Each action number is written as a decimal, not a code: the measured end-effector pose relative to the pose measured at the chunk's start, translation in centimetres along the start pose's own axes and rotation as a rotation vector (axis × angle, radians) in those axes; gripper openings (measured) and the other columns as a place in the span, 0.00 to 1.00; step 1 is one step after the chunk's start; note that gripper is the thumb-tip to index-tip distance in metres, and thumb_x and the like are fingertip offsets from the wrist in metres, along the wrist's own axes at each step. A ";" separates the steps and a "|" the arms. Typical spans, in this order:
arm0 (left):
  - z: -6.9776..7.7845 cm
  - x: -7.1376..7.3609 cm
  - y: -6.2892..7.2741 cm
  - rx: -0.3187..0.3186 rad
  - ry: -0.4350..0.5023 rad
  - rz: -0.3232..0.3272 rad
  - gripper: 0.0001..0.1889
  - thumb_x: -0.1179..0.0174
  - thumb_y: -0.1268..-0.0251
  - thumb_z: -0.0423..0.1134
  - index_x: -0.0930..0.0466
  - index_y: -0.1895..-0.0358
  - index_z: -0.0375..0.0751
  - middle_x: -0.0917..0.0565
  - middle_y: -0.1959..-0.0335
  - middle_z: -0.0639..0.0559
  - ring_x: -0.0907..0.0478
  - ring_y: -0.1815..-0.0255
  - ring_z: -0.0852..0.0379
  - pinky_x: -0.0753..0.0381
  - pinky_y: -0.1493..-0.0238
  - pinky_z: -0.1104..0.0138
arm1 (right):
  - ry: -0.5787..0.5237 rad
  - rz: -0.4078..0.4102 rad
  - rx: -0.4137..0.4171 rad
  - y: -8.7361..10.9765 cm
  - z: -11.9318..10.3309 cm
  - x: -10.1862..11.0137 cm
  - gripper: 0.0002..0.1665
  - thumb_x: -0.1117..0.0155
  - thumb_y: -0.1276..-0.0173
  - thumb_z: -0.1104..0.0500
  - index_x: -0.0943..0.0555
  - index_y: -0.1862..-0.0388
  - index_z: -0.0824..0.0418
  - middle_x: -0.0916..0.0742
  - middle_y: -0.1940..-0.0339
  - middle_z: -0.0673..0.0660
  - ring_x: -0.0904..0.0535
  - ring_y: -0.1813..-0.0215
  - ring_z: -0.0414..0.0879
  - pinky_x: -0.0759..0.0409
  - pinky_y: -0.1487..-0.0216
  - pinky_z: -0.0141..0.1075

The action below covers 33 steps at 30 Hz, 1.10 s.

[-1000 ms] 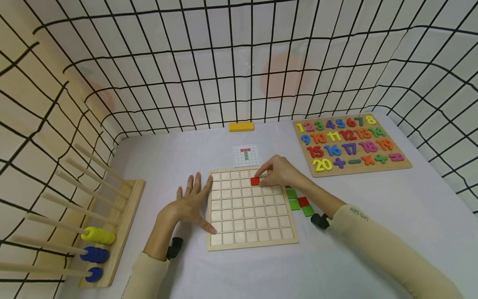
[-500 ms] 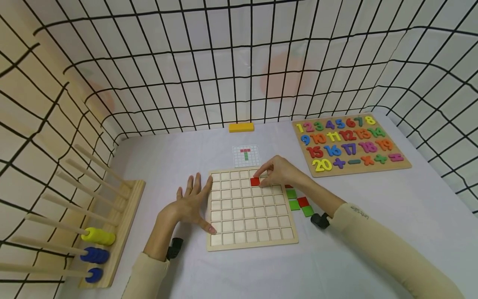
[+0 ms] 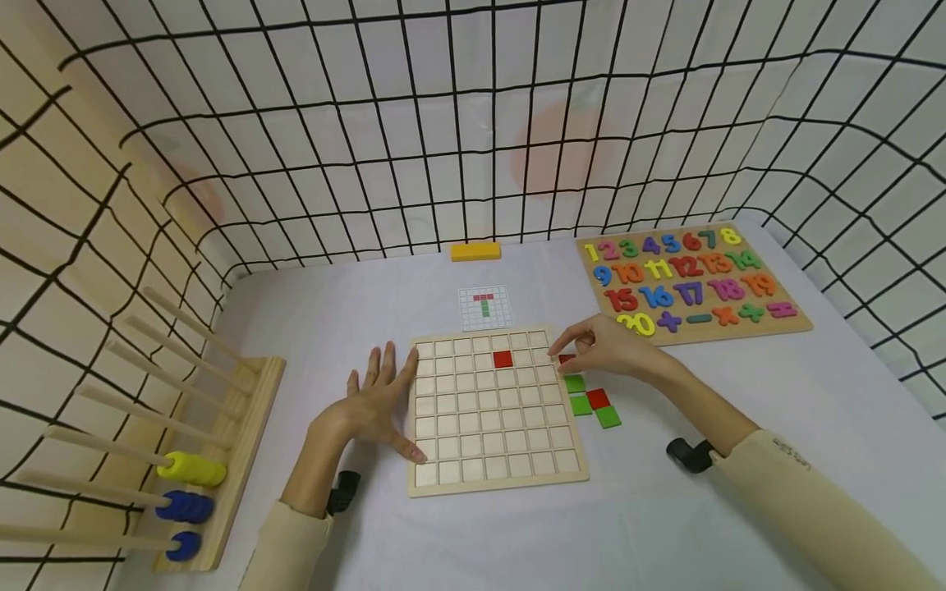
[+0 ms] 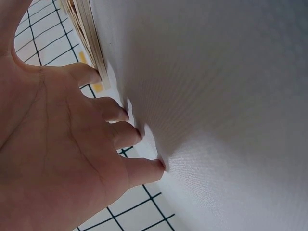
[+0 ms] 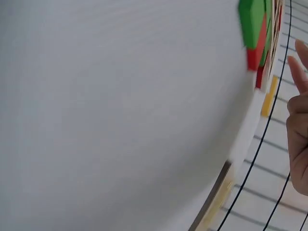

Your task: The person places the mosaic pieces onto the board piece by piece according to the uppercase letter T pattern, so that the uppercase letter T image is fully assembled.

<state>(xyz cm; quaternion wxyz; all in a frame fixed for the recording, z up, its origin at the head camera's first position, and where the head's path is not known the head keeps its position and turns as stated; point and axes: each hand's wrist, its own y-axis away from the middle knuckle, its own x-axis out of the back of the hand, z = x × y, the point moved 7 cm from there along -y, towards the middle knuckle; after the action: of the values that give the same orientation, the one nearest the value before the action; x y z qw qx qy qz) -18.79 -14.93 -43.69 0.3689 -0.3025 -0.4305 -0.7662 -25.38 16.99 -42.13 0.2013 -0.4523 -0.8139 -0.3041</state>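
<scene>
A wooden grid board (image 3: 479,487) lies flat on the white-covered table, with one red square tile (image 3: 502,359) in its upper part. My left hand (image 3: 372,410) is spread at the board's left edge, thumb and index finger against the frame; in the left wrist view its fingertips (image 4: 161,166) rest on the cloth. My right hand (image 3: 612,349) hovers over the board's upper right edge, thumb and index finger apart with nothing between them. Partly hidden beneath it is another red tile (image 3: 567,359). Green tiles (image 3: 580,405) and a red tile (image 3: 597,399) lie right of the board.
A pattern card (image 3: 484,309) with a red and green T lies behind the board, a yellow block (image 3: 475,252) beyond it. A number puzzle (image 3: 691,283) stands back right. At left is a peg rack (image 3: 236,460) with rings. Black wire mesh (image 3: 491,107) surrounds the table.
My right hand has let go of the red tile in the grid and moved right, to the board's edge near the loose tiles. The left hand stays in place.
</scene>
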 end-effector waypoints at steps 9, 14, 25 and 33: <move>-0.1 -0.1 0.0 0.001 -0.007 -0.005 0.82 0.14 0.69 0.60 0.68 0.15 0.44 0.78 0.17 0.31 0.83 0.16 0.30 0.74 0.22 0.28 | -0.044 -0.016 -0.058 3.3 3.6 1.4 0.22 0.20 0.40 0.55 0.12 0.48 0.62 0.32 0.84 0.47 0.36 0.75 0.41 0.39 0.70 0.35; -0.1 -0.1 0.0 0.009 -0.020 0.003 0.82 0.14 0.67 0.59 0.69 0.15 0.44 0.77 0.17 0.31 0.82 0.16 0.30 0.73 0.22 0.28 | -0.050 -0.056 -0.092 4.0 4.6 1.3 0.20 0.20 0.40 0.55 0.11 0.50 0.61 0.29 0.83 0.48 0.34 0.73 0.42 0.37 0.67 0.36; -0.3 -0.1 -0.1 0.000 -0.024 0.007 0.82 0.14 0.68 0.59 0.70 0.15 0.44 0.78 0.17 0.31 0.82 0.16 0.29 0.73 0.23 0.27 | -0.026 -0.090 -0.104 3.7 5.3 0.8 0.17 0.20 0.39 0.57 0.10 0.53 0.62 0.27 0.80 0.49 0.33 0.72 0.44 0.38 0.65 0.37; -0.2 -0.1 0.0 0.004 -0.025 0.004 0.82 0.14 0.67 0.60 0.70 0.15 0.44 0.78 0.17 0.31 0.82 0.16 0.29 0.73 0.23 0.27 | -0.007 -0.023 -0.124 3.6 6.0 1.6 0.16 0.20 0.39 0.52 0.09 0.55 0.60 0.25 0.80 0.49 0.32 0.69 0.44 0.37 0.65 0.37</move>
<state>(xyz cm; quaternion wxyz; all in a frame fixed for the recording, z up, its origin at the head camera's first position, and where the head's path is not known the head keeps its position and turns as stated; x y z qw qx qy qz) -18.78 -15.06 -43.83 0.3655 -0.3122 -0.4360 -0.7608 -23.37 23.48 -44.44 0.1665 -0.4556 -0.7992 -0.3549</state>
